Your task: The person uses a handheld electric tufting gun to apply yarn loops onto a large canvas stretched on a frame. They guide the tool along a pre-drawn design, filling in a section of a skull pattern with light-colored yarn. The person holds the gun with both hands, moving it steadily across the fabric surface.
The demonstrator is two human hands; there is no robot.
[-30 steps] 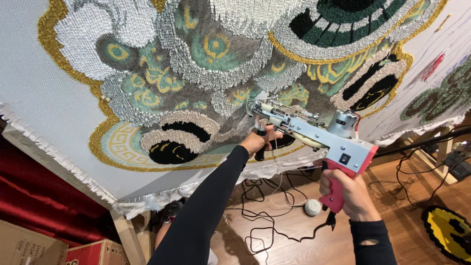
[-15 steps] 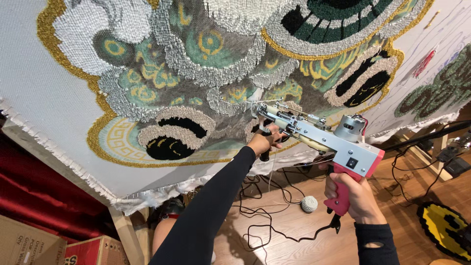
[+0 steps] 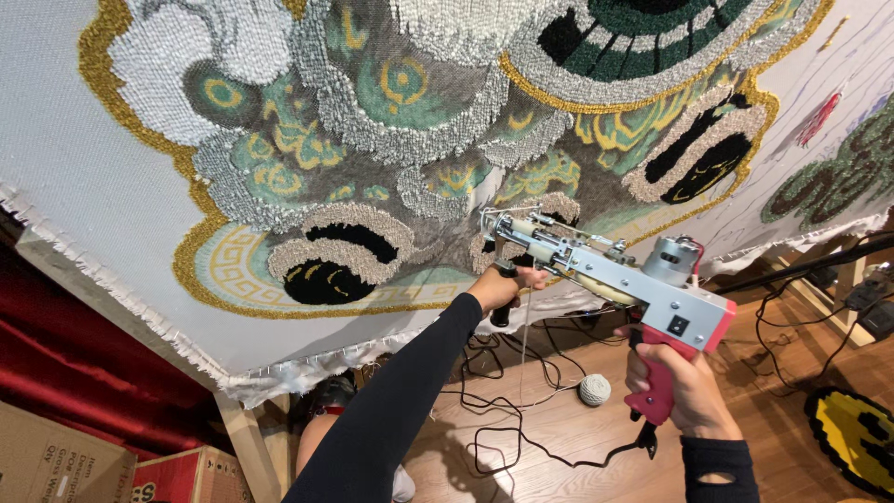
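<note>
I hold a grey and red tufting gun against a stretched white cloth. The cloth carries a tufted pattern in grey, green, gold and black. My left hand grips the gun's black front handle under its nose. My right hand is wrapped around the red rear grip. The gun's needle tip touches the pattern near a beige and black patch. A thin yarn strand hangs down from the gun.
A wooden frame post stands under the cloth's frayed lower edge. Black cables and a ball of yarn lie on the wooden floor. A yellow and black rug piece sits at right. Cardboard boxes and a red curtain are at left.
The view has shifted a little and the gun sits lower and further right in it. Both hands keep their grip on the gun.
</note>
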